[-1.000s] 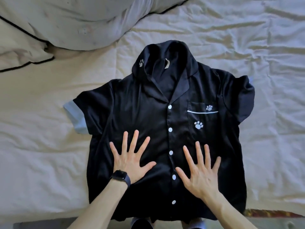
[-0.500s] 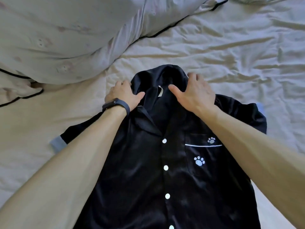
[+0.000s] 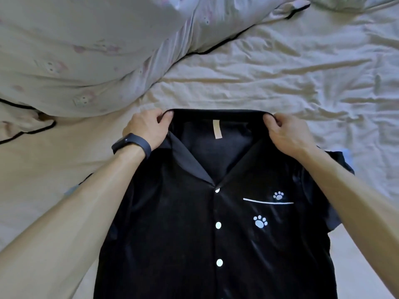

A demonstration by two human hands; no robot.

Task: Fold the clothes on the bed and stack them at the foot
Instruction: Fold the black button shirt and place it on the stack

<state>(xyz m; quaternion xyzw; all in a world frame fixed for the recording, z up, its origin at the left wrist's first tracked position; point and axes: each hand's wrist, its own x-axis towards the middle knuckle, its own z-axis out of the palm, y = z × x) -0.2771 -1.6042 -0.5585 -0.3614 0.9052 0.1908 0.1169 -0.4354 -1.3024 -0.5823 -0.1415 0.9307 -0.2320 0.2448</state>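
**foldnerd:** Why is the person holding the black satin short-sleeved pyjama shirt (image 3: 194, 223) by its collar (image 3: 216, 112) like that?

**linen_lou:** Squaring it up, I'd guess. The left hand (image 3: 146, 128), the one wearing the dark wristband (image 3: 131, 143), is pinching one end of the collar's back edge between thumb and curled fingers. The right hand (image 3: 287, 132) is gripping the other end the same way, so the top edge is running in a straight line. Satin slides around, so holding both corners at once is probably stopping it from going crooked.

**foldnerd:** Is it lying face up?

**linen_lou:** Yep, the white buttons (image 3: 218, 225) and the paw-print chest pocket (image 3: 267, 201) are facing up, and the beige neck label (image 3: 217, 129) is showing inside. It's lying flat on the bed and isn't folded yet, so this one's barely started.

**foldnerd:** What's it lying on?

**linen_lou:** A wrinkled cream bed sheet (image 3: 280, 67) is covering the mattress, which isn't helping a crisp fold. A puffy pale duvet with a faint cartoon print (image 3: 75, 50) is bulging just beyond the left hand, apart from the collar. A cream pillow with black piping (image 3: 21, 128) is peeking in at the far left. No stack is showing anywhere, and the rest of the room isn't in view.
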